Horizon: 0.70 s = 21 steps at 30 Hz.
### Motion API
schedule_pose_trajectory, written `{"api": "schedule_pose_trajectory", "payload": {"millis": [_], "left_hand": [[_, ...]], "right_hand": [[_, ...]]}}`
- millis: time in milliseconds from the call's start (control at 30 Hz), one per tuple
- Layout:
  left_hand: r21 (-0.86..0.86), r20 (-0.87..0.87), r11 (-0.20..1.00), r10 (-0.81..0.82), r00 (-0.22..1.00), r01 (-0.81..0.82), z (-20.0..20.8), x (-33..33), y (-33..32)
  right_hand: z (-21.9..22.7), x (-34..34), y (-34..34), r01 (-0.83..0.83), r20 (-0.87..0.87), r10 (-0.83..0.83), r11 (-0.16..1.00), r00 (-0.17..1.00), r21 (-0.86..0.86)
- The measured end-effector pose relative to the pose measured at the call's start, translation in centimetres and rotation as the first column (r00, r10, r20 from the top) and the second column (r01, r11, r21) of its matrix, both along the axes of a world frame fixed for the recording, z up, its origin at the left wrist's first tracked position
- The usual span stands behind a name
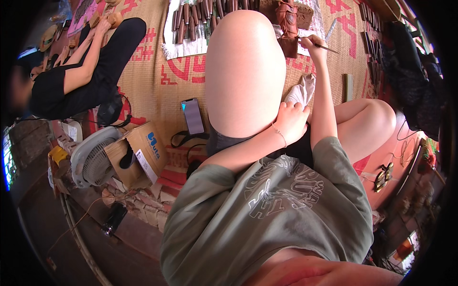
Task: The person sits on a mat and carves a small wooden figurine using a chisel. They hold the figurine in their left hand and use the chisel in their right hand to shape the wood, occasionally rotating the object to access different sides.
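My right hand (314, 45) is closed around a slim, dark-handled tool (329, 48), held against the lower part of a carved reddish-brown wooden figure (287, 24). The tool's working end is too small to make out. Beside my raised bare left knee (245, 71), my left hand (292, 121) rests in my lap, its fingers curled at the lower end of a bunched white cloth (302, 90). The fingertips of that hand are hidden. Behind the figure stands a brown block (305, 16).
Several wooden-handled tools (191, 19) lie on a white cloth on the woven mat (152, 71); more dark tools (372, 57) lie right. Nearby are a phone (192, 116), a greenish bar (348, 87), a cardboard box (138, 152) and a fan (98, 157). Another person (90, 66) works at left.
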<state>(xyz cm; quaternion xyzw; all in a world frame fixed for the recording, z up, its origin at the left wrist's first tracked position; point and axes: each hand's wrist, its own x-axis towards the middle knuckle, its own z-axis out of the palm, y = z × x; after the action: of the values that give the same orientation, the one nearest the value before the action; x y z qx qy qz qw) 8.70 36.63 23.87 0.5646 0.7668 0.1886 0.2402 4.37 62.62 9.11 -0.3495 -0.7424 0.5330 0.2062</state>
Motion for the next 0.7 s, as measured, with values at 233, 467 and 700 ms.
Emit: {"api": "schedule_pose_trajectory", "payload": {"millis": [233,467,700], "left_hand": [[-0.006,0.078,0.997,-0.077,0.994,0.078,1.0,0.0,0.1],[-0.037,0.094,0.997,-0.071,0.993,0.075,1.1,-1.9,0.9],[0.063,0.159,0.992,-0.114,0.981,0.106,1.4,-2.9,0.5]], "right_hand": [[-1.5,-0.4,-0.2,0.054,-0.149,-0.038,0.993,0.988,0.105],[11.1,-0.8,-1.2,0.03,-0.142,-0.046,0.993,0.989,-0.112],[31.7,-3.7,5.3,-0.075,-0.203,0.082,0.996,0.976,0.043]]}}
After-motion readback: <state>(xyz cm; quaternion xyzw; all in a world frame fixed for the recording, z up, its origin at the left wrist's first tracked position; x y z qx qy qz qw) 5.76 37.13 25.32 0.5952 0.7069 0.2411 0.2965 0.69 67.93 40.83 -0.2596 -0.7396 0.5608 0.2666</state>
